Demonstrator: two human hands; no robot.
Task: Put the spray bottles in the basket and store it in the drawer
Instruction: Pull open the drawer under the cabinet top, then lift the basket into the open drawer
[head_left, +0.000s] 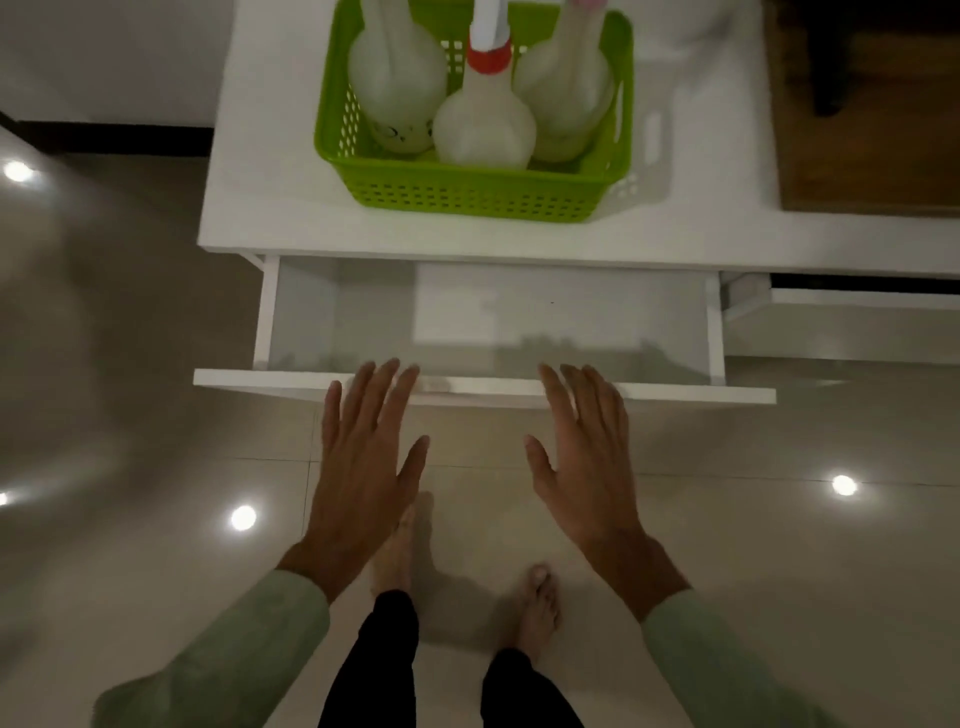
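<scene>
Both my hands, left (363, 457) & right (584, 457), spread flat, holding nothing, at the open drawer (483, 387) front w/ loaded basket (467, 192) above, ready to lift in.

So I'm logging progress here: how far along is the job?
Done: three spray bottles stand in the green basket on the white cabinet top. In hand: the drawer is open and bare, with both hands empty at its front. Left: basket into drawer, then shut it.

Lime-green basket (467, 195) with a grid of small holes, top centre; three milky-white bottles (485, 130), the middle one red-collared. White table (260, 208) and drawer (483, 389). Pale green sleeves (234, 649), black trousers (374, 665), glossy beige floor (130, 364).
</scene>
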